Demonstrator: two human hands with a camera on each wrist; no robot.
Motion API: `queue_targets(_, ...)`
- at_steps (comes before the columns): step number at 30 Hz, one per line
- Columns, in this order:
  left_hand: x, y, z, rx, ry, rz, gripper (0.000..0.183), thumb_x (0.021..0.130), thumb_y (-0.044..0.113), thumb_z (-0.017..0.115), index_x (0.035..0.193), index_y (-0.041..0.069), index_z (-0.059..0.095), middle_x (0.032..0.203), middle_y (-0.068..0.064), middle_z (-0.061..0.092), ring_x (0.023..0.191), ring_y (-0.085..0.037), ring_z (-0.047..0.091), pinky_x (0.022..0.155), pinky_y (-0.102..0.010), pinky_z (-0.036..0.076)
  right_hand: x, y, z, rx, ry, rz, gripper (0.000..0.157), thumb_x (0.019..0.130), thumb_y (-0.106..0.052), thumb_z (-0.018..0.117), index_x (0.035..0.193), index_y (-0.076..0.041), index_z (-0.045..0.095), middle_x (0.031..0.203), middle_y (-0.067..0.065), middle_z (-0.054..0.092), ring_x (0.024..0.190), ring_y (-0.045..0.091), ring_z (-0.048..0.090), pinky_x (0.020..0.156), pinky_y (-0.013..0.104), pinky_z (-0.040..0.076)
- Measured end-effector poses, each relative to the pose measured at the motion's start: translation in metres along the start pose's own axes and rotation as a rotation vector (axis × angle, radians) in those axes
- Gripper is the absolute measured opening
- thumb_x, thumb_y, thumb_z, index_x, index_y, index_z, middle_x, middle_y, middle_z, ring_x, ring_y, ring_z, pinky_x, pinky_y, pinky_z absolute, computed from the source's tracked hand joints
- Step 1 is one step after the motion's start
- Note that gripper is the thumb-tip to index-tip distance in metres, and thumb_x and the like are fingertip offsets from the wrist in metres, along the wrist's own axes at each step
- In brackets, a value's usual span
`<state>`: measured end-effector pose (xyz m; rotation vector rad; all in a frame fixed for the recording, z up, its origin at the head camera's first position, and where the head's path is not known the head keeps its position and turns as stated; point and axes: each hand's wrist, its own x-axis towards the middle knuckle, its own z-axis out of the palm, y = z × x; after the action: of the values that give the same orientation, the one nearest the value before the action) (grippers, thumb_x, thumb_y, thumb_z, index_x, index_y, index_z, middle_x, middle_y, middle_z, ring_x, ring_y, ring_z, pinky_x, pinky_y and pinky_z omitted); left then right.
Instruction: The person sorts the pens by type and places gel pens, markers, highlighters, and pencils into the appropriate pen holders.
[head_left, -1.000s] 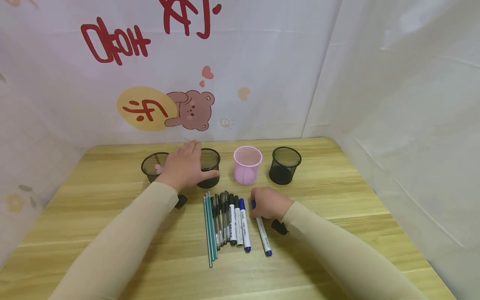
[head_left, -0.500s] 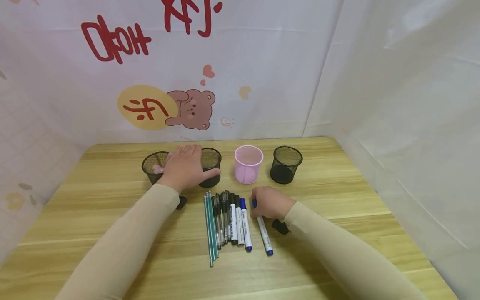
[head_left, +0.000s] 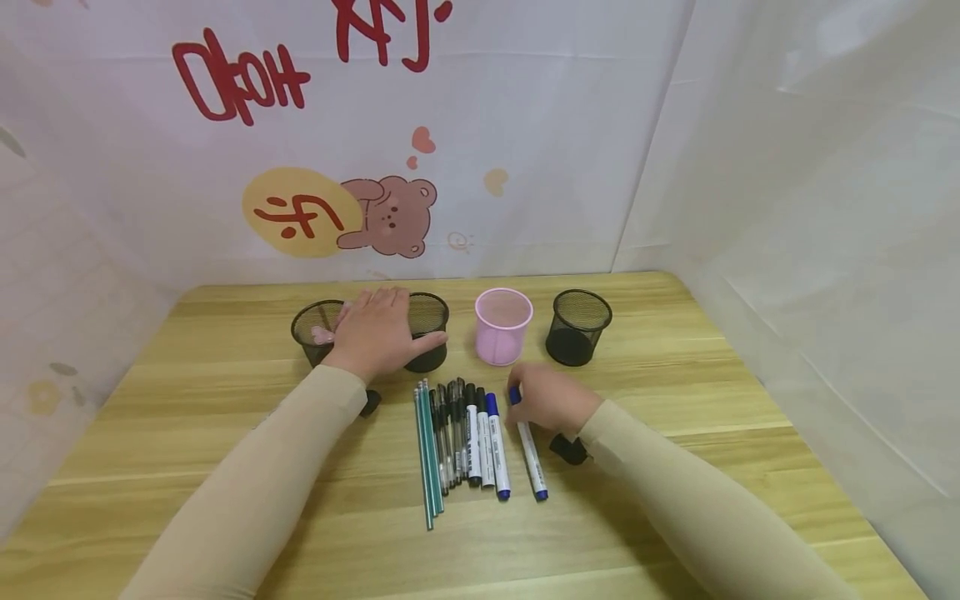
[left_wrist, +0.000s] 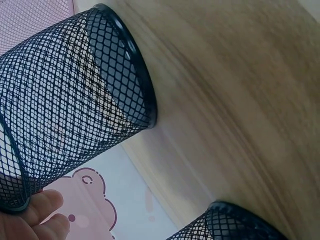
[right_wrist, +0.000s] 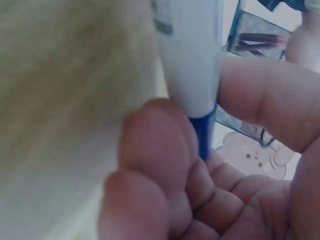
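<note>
Right hand [head_left: 555, 398] and marker [head_left: 531, 458] sit a little closer to the pink cup [head_left: 501, 343] than half a second ago. Both shift together, as the shift shows at the marker's cap and its near end alike. Left hand [head_left: 373, 332] keeps its place left of the pink cup, and the rest of the layout on the desk [head_left: 487, 558] matches the earlier view.

The right hand pinches the marker near its blue cap, thumb against curled fingers, just in front of the pink cup and slightly to its right. The marker slants back toward the person; whether its near end touches the desk I cannot tell.

The left hand is ungripped, fingers stretched and thumb spread, over the near black cup [head_left: 433, 354], next left of the pink cup; the left wrist view shows fingertips [left_wrist: 47, 205] at that cup's rim. Farther left of the pink cup stands the end black cup [head_left: 306, 337]; the right black cup [head_left: 572, 346] stands just right of it.

In front of the pink cup, reaching leftward, lie white markers [head_left: 487, 446], black pens [head_left: 450, 433] and green pencils [head_left: 429, 450], side by side.
</note>
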<state>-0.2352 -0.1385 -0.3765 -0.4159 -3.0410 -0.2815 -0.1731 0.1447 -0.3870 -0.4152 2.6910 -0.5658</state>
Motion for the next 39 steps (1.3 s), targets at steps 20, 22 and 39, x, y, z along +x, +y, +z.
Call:
queue_targets(20,-0.001,0.002,-0.001,-0.002,0.019,0.003,0.121,0.08,0.101,0.035,0.152,0.004,0.047,0.158,-0.018,0.05,0.152,-0.037,0.04,0.131,-0.055,0.023,-0.004,-0.003,-0.035,0.334,0.346,-0.059,0.034,0.095,-0.02,0.077,0.122,-0.009,0.059,0.075,0.004,0.067,0.063,0.016,0.055,0.057,0.028,0.046)
queue_targets(22,-0.001,0.002,-0.002,0.0,0.017,0.003,0.121,0.081,0.1,0.035,0.152,0.003,0.047,0.158,-0.018,0.05,0.152,-0.038,0.04,0.131,-0.055,0.024,-0.004,-0.003,-0.036,0.356,0.371,-0.075,0.035,0.096,-0.02,0.077,0.124,-0.008,0.059,0.074,0.004,0.066,0.062,0.015,0.054,0.056,0.028,0.044)
queue_targets(39,-0.001,0.001,-0.001,-0.006,0.012,0.005,0.118,0.083,0.097,0.038,0.154,0.003,0.046,0.159,-0.018,0.049,0.153,-0.038,0.04,0.132,-0.054,0.021,0.003,-0.012,-0.04,0.603,0.518,-0.151,0.043,0.098,-0.015,0.076,0.134,-0.004,0.056,0.091,0.013,0.073,0.072,0.018,0.061,0.061,0.024,0.051)
